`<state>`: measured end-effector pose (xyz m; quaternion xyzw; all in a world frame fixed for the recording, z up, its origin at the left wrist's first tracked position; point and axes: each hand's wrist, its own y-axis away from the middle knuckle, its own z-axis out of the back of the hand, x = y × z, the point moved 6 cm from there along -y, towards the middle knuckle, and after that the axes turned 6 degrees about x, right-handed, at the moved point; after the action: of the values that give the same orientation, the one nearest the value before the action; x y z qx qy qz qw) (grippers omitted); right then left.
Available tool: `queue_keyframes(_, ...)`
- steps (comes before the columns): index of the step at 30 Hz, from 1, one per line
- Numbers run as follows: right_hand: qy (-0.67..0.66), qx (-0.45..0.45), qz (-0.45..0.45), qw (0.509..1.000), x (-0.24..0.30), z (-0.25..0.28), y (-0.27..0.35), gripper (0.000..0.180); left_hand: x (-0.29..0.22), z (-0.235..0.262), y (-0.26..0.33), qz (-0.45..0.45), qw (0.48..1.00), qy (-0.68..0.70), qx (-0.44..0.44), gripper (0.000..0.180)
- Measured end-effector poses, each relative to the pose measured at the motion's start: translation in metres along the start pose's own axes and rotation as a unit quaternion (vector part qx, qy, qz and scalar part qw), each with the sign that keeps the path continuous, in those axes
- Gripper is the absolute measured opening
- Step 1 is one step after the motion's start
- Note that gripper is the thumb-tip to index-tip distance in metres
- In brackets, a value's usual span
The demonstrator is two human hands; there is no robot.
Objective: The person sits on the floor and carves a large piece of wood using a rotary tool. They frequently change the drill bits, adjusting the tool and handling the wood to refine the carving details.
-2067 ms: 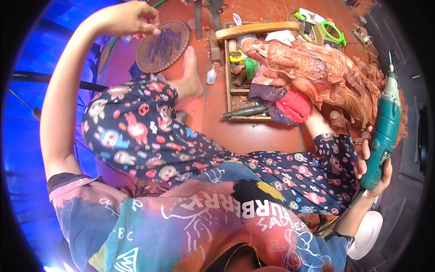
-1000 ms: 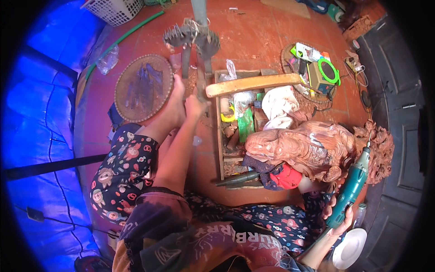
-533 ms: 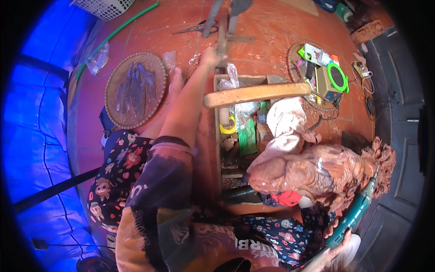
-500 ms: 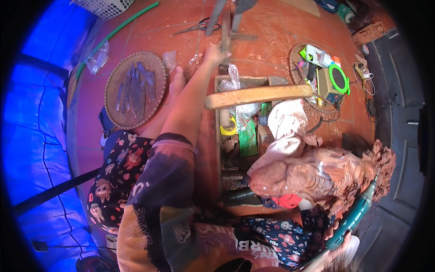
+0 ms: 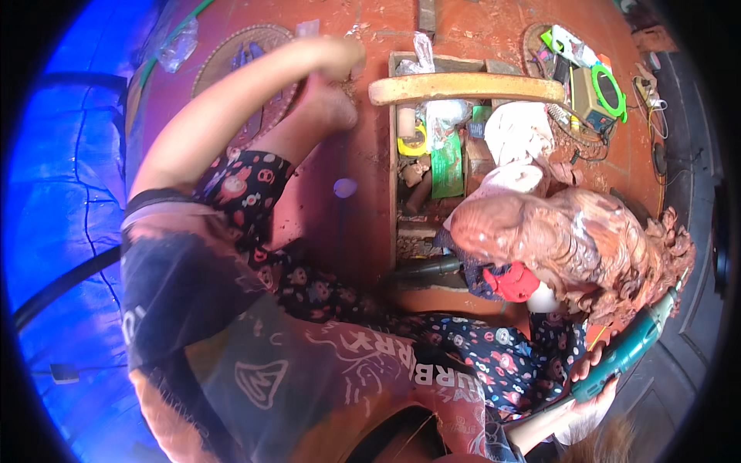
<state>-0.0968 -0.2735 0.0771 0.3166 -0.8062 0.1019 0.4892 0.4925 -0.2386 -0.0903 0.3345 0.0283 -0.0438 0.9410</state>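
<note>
Rotary tool (image 5: 627, 351), green-bodied, sits in the right hand (image 5: 590, 378) near the lower right edge of the floor, with its tip close to the reddish wood carving (image 5: 571, 247). The right hand is clenched around the tool body. The left hand (image 5: 340, 58) is extended to the far side of the floor, beside the round woven tray (image 5: 266, 42) and the person's bare foot (image 5: 328, 112); its fingers are curled, but the view does not show whether anything is held. A wooden toolbox (image 5: 401, 154) with a pale carrying handle (image 5: 467, 86) lies between the two hands, filled with tape rolls, packets and cloth. A second round tray (image 5: 540, 42) carrying green items rests at the far right corner.

Risk assessment: the left arm is stretched well away while the carving rests only against the lap. The carving could roll or slip, bringing the tool tip into contact with the wood or the patterned trouser leg (image 5: 494, 355).
</note>
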Motion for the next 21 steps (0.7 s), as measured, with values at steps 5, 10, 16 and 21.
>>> queue_keyframes(5,-0.043,0.020,0.015,0.999,-0.009,0.002,0.009,0.075,-0.134,-0.055,0.094,-0.152,0.982,0.106,-0.029,0.030)
queue_keyframes(10,-0.043,0.057,0.041,0.997,-0.006,0.004,0.026,0.075,-0.133,-0.108,0.093,-0.173,0.956,0.232,0.039,0.019)
queue_keyframes(16,-0.047,0.021,0.076,0.996,-0.002,0.027,0.057,0.078,-0.158,-0.021,0.116,-0.069,0.921,0.376,0.077,0.016)
queue_keyframes(21,-0.053,0.031,0.094,0.994,-0.008,0.039,0.058,0.079,-0.167,0.087,0.182,0.020,0.924,0.379,-0.040,0.019)
